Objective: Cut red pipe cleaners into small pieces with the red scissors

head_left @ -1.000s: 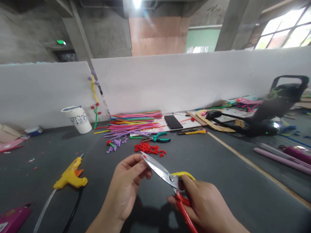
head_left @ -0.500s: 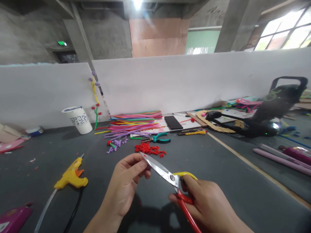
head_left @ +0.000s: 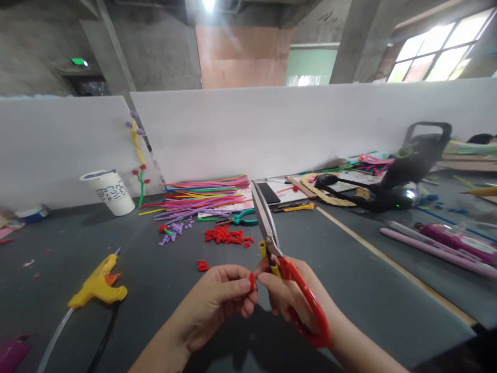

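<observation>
My left hand (head_left: 225,292) is closed in a pinch on a small red piece of pipe cleaner (head_left: 252,281). Against it are the fingertips of my right hand (head_left: 287,290), which grips scissors (head_left: 267,223) with red and yellow handles. Their blades point up and away, close together. Beyond both hands lies a pile of short red pipe-cleaner pieces (head_left: 227,235). A separate red bit (head_left: 202,266) rests just beyond my left hand. Short purple pieces (head_left: 176,231) are heaped to the left of the red pile.
Long coloured pipe cleaners (head_left: 205,197) lie behind the piles, with teal-handled pliers (head_left: 243,217) and a phone (head_left: 267,192) beside them. A yellow glue gun (head_left: 99,282) with its cord is at left. A white cup (head_left: 111,191) stands near the partition; a black lamp (head_left: 396,181) is at right.
The scissors have swung from pointing at my left fingertips to upright. My hands have come together at the red piece. A loose red bit now shows beyond my left hand. The view has shifted rightward.
</observation>
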Action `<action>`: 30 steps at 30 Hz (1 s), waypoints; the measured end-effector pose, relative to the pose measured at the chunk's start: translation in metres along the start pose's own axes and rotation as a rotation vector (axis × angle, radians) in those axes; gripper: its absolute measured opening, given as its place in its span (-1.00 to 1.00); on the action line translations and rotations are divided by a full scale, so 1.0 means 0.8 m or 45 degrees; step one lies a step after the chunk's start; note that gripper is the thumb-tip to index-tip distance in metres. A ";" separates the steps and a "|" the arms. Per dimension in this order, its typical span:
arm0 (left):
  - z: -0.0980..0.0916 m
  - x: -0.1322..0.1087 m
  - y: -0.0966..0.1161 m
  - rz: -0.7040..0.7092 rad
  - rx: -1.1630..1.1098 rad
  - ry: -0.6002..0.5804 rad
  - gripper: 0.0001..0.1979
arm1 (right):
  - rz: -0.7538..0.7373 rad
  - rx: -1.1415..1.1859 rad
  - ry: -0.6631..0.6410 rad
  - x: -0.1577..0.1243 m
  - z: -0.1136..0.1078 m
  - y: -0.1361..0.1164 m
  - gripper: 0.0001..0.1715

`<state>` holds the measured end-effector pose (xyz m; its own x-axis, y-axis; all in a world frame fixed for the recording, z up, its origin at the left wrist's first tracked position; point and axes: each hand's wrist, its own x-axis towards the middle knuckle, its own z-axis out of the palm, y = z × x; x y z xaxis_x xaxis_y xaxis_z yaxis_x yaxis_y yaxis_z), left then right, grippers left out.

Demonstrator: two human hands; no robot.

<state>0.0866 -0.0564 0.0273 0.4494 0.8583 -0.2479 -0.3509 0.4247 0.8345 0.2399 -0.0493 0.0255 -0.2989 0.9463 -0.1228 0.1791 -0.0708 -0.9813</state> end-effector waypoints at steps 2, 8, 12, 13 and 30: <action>-0.002 0.000 0.000 -0.029 0.038 -0.015 -0.91 | -0.028 0.102 -0.066 0.002 0.000 -0.001 -0.83; -0.003 -0.001 0.001 -0.093 0.125 -0.005 -0.92 | 0.034 0.070 -0.112 0.003 0.001 -0.010 -0.91; -0.001 0.000 0.002 0.033 0.257 0.142 -0.94 | 0.036 -0.064 -0.043 0.004 0.003 -0.010 -0.93; 0.000 0.000 0.002 0.065 0.302 0.182 -0.94 | 0.020 -0.090 -0.028 0.004 0.004 -0.009 -0.94; 0.005 0.001 0.005 0.241 0.459 0.419 -0.95 | -0.191 -0.376 0.065 0.005 -0.002 -0.001 -0.83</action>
<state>0.0888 -0.0554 0.0328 0.1035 0.9801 -0.1695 -0.0695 0.1771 0.9817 0.2399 -0.0451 0.0257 -0.2968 0.9543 0.0350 0.4028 0.1583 -0.9015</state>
